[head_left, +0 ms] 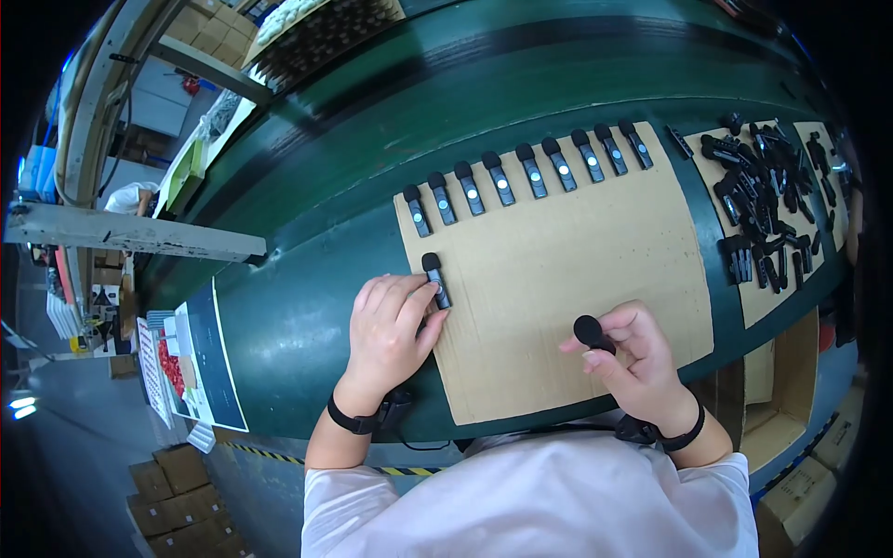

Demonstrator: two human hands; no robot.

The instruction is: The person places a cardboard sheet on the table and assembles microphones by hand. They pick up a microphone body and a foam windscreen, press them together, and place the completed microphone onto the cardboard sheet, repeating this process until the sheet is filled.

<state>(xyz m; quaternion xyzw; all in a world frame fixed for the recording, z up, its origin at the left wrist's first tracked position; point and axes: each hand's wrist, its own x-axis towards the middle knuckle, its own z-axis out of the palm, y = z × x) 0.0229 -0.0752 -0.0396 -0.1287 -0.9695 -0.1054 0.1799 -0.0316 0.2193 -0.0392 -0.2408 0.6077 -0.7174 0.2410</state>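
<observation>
My left hand [386,327] is at the left edge of a flat cardboard sheet [567,270], its fingers closed on a small black clip-on microphone [431,264] that has a foam tip and lies against the sheet. Held up over the sheet's near right part, another small microphone [589,330] shows its round black foam end between the thumb and fingers of my right hand [644,367]; most of its body is hidden. Along the far edge of the cardboard, several matching microphones [530,171] lie in a slanting row, each with a pale round spot.
On the right, a jumbled pile of black parts [758,191] covers a second cardboard sheet [758,305]. The green bench [298,325] extends leftward to some papers [209,353]. A metal frame [139,231] juts in at far left. Brown boxes [177,493] stand on the floor.
</observation>
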